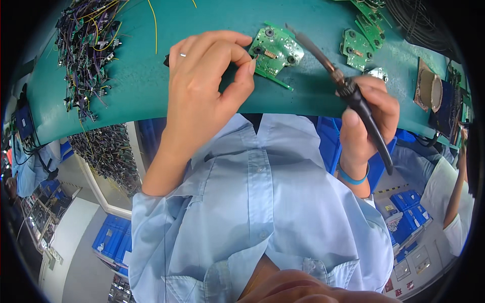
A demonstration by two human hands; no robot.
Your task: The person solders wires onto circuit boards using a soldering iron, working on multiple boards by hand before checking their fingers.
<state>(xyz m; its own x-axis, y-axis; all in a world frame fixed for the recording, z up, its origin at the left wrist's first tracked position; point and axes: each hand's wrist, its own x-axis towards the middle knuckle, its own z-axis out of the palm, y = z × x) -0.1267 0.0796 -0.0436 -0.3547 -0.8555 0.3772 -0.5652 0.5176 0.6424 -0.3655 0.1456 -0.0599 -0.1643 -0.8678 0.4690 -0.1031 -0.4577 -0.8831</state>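
Observation:
A green circuit board (pixel 280 44) with black round parts lies on the green table in front of me. At its left edge is my left hand (pixel 202 76), thumb and forefinger pinched together near one black round part. Whatever sits between those fingertips is too small to make out. My right hand (pixel 356 139) grips a soldering iron (pixel 359 105) by its black handle. The iron's long metal shaft points up and to the left, its tip appearing just beyond the board's upper right edge. Whether the tip touches anything, I cannot tell.
Several similar boards (pixel 356 49) lie at the right, beside a brown holder (pixel 428 86) and a dark coiled object (pixel 417 22). A heap of dark wired parts (pixel 86 55) covers the table's left side. Another person's arm (pixel 454 187) shows at far right.

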